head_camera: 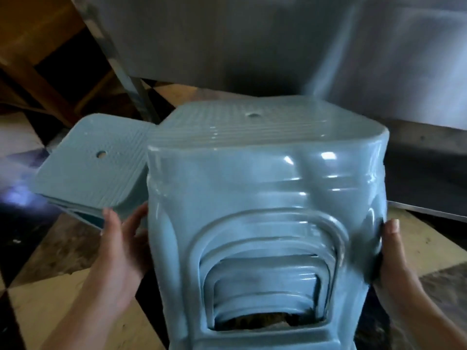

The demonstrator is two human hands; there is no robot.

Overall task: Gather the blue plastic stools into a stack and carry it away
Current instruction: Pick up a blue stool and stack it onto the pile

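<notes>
A stack of several nested blue plastic stools fills the middle of the view, its ribbed seat with a centre hole facing up. My left hand presses its left side, fingers pointing up along the wall. My right hand presses the right side, thumb on the near face. Behind my left hand stands another blue stool stack, lower and to the left; its legs are hidden.
A stainless steel table top spreads just behind the stools, with a metal leg at the left. Wooden furniture legs stand at far left. The floor is checkered in dark and light tiles.
</notes>
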